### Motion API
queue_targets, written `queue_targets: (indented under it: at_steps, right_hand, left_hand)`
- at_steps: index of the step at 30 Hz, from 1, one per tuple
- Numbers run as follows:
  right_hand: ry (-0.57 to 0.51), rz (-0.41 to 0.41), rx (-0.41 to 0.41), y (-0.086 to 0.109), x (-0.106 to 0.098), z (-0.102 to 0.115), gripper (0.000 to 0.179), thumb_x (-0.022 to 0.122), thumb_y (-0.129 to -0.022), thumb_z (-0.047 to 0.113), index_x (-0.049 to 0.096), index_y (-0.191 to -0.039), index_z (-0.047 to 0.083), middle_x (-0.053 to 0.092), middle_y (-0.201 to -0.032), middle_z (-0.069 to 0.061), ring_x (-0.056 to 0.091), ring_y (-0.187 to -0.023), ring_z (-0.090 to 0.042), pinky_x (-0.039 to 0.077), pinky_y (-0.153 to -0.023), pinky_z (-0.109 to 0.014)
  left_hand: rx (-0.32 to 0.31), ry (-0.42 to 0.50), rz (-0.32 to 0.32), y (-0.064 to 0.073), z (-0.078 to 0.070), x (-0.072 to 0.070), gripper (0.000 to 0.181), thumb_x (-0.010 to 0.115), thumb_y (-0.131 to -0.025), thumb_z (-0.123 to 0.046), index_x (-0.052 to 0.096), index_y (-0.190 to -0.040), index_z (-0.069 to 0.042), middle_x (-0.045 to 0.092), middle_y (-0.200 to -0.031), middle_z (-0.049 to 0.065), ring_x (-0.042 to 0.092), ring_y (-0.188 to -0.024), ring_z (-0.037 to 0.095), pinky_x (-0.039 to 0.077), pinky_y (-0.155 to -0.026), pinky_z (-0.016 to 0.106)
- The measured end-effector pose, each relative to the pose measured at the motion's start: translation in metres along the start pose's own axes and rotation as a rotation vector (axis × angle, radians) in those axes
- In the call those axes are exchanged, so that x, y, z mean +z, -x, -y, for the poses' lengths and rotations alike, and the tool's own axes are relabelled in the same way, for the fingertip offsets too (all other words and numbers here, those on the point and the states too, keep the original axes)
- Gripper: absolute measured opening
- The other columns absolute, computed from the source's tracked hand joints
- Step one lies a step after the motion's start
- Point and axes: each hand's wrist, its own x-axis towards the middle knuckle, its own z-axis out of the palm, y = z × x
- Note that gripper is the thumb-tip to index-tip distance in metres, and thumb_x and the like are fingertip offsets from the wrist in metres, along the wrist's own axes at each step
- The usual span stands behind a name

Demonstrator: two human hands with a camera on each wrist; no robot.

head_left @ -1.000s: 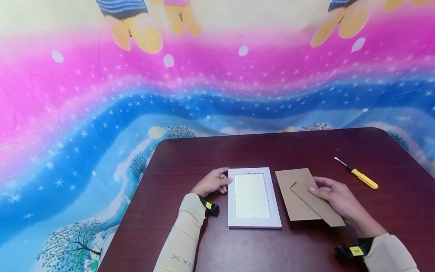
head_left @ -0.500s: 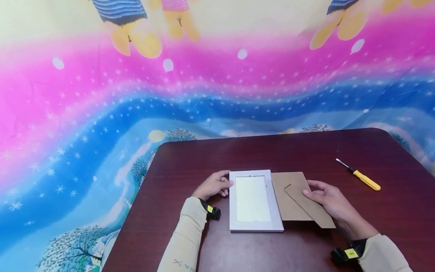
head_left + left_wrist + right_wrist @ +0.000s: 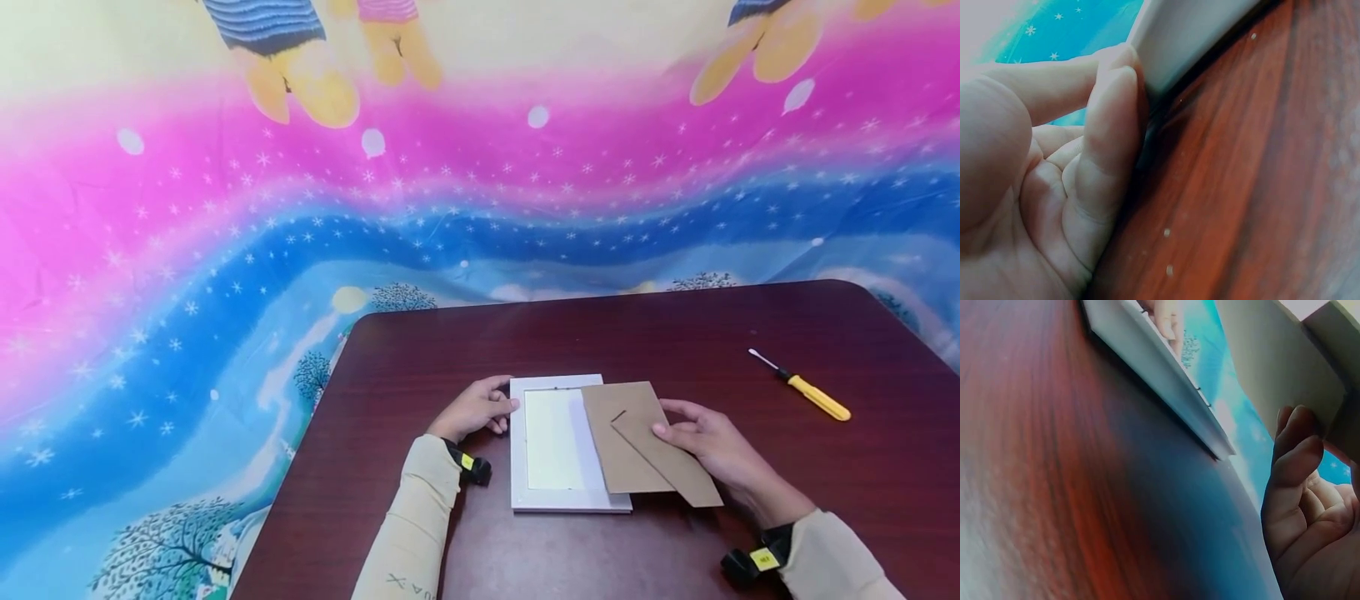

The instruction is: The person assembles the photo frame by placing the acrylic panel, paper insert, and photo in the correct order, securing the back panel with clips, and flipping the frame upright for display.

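Observation:
A white picture frame (image 3: 572,501) lies on the table, its back with small dark tabs facing up around a pale panel (image 3: 553,442). My left hand (image 3: 474,410) pinches the frame's left edge near its far corner; the left wrist view shows thumb and fingers (image 3: 1110,119) against the frame's side (image 3: 1191,37). In my right hand (image 3: 716,442) is a brown backing board (image 3: 611,454) with an easel leg (image 3: 667,458), held by its right side. The board hovers over the frame's right part and hides it. From the right wrist, the board (image 3: 1285,369) appears raised above the table.
A screwdriver (image 3: 813,396) with a yellow handle lies at the right on the dark red-brown table (image 3: 675,333). Behind the table's far edge hangs a colourful printed cloth (image 3: 480,183).
My right hand has carried the backing board leftward, from beside the picture frame to above its right part. The left hand keeps its place at the frame's edge.

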Motion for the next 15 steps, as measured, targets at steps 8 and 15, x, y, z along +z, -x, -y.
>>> queue_targets:
  at_steps: [8,15]
  right_hand:
    - [-0.002,0.023,-0.017,-0.005,0.014,0.002,0.071,0.069,-0.092,0.023,0.032,-0.144,-0.008,0.069,-0.096,-0.02,0.07,-0.076,-0.033,0.058,-0.062,-0.044]
    - [-0.034,-0.011,-0.016,-0.008,0.026,0.0,0.07,0.07,-0.092,0.022,0.033,-0.144,-0.007,0.069,-0.096,-0.02,0.07,-0.075,-0.031,0.058,-0.063,-0.042]
  left_hand:
    - [-0.011,0.0,-0.009,0.001,-0.004,-0.002,0.068,0.069,-0.093,-0.02,0.035,-0.15,-0.004,0.063,-0.078,0.01,0.061,-0.058,0.019,0.057,-0.056,0.034]
    - [-0.019,0.005,-0.009,0.001,-0.001,-0.001,0.068,0.069,-0.093,-0.021,0.035,-0.15,-0.005,0.062,-0.078,0.01,0.06,-0.059,0.02,0.057,-0.057,0.034]
